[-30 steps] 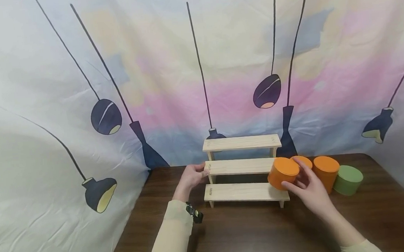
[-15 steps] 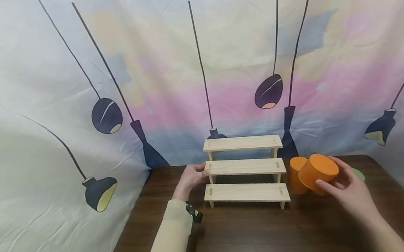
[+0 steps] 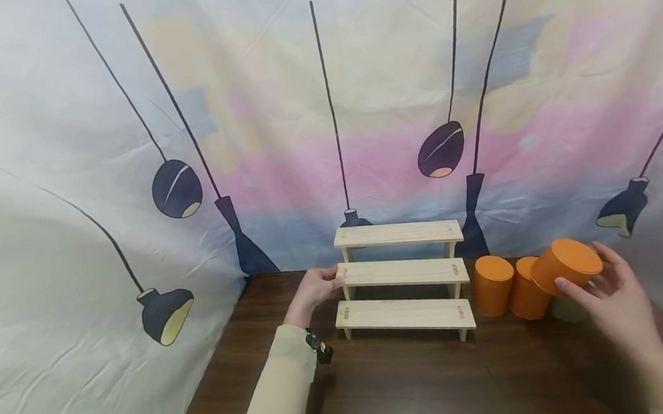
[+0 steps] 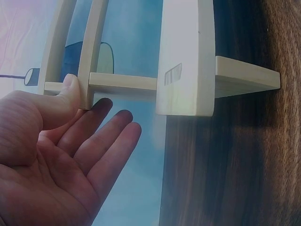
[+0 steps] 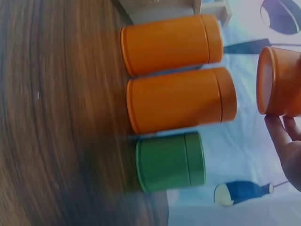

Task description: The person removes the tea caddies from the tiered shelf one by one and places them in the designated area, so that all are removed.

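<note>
A three-step pale wooden stand [image 3: 401, 273] rests on the table. My left hand [image 3: 312, 295] pinches the left end of its middle step; the left wrist view shows the thumb [image 4: 70, 92] against the board and several fingers spread beyond it. My right hand [image 3: 627, 305] grips an orange lidded canister [image 3: 566, 265], raised and tilted above a green canister [image 5: 170, 161], which it partly covers in the head view. Two more orange canisters stand right of the stand: one nearest it [image 3: 493, 287], the other [image 3: 528, 299] beside the green one.
The dark wood table [image 3: 407, 387] runs back to a hanging cloth [image 3: 278, 108] printed with lamps. A black band [image 3: 319, 347] circles my left wrist, below a pale sleeve [image 3: 280, 384].
My right hand has carried the orange canister rightward from in front of the stand's right end, past the standing orange canisters, to above the green one. My left hand stays on the stand.
</note>
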The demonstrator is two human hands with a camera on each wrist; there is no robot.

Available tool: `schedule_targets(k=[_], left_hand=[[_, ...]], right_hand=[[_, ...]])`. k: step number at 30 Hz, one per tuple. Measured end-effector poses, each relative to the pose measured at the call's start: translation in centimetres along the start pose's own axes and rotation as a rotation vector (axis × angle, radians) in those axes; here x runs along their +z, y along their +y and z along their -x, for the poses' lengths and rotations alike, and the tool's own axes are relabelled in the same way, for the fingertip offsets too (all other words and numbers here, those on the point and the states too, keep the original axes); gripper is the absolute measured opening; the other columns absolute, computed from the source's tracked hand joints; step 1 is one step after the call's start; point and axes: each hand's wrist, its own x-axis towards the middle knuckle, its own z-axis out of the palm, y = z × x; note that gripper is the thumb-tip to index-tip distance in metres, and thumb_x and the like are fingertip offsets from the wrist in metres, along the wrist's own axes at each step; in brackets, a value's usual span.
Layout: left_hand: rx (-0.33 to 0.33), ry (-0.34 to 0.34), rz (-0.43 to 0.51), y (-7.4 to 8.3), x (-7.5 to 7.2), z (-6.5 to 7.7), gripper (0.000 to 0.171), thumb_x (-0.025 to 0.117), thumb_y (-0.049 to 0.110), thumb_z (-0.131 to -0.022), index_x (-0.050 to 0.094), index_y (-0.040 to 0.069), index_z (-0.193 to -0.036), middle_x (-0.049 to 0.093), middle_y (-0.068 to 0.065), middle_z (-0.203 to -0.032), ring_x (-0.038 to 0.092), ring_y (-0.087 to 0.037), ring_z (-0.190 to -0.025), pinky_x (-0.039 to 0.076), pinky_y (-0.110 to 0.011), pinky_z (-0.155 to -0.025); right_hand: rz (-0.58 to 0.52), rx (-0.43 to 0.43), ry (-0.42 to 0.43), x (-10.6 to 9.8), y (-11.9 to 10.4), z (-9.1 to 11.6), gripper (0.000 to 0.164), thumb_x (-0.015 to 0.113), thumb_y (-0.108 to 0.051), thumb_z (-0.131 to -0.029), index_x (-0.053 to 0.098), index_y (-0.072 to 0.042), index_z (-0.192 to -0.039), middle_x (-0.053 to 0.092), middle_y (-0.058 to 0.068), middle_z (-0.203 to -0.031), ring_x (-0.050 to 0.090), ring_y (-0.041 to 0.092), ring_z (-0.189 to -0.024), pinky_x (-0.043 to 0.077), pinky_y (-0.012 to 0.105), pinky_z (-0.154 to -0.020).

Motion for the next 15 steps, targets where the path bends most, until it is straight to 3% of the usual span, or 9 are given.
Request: schedule_targets(k=[9, 15], left_hand=[[0.003, 0.012, -0.016, 0.3, 0.4, -0.2, 0.05, 0.072, 0.011, -0.104, 0.058, 0.001, -0.151, 0.054, -0.025, -0.155, 0.065, -0.039, -0.128, 0.06, -0.05, -0.098], [-0.006, 0.014, -0.031, 0.0, 0.0, -0.1, 0.05, 0.072, 0.012, -0.104, 0.058, 0.001, -0.151, 0.051, -0.025, -0.157, 0.066, -0.038, -0.126, 0.06, -0.05, -0.098]], right_hand=[[0.049, 0.105, 0.147, -2.2, 1.5, -0.9, 0.09, 0.077, -0.029, -0.1, 0.022, -0.033, -0.172, 0.028, 0.01, -0.175, 0.036, 0.02, -0.156, 0.037, 0.002, -0.1], [0.087, 0.136, 0.178, -3.1, 2.2, -1.3, 0.093, 0.077, -0.032, -0.1, 0.019, -0.026, -0.173, 0.025, 0.015, -0.175, 0.033, 0.027, -0.157, 0.035, 0.01, -0.111]])
